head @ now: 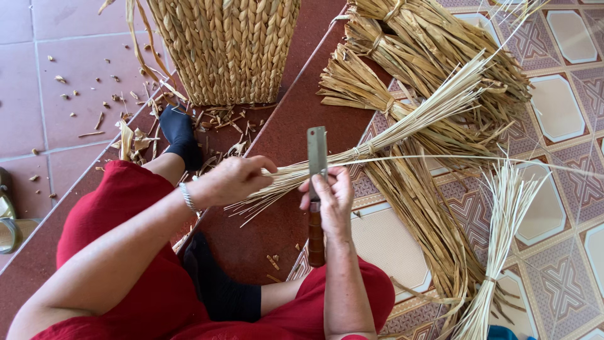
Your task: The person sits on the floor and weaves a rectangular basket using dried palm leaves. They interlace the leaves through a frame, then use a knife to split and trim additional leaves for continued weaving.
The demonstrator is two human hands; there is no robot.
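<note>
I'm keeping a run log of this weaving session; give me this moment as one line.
left hand: grips straw bundle | right hand: holds knife, blade up, against bundle | woven basket on floor ahead

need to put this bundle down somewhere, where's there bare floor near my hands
Free: the dark red step between the woven basket and the tied bundles; the pale tile right of the knife. Crowded: scraps at the basket's foot, loose straw further right. Left hand and right hand hold a bundle.
</note>
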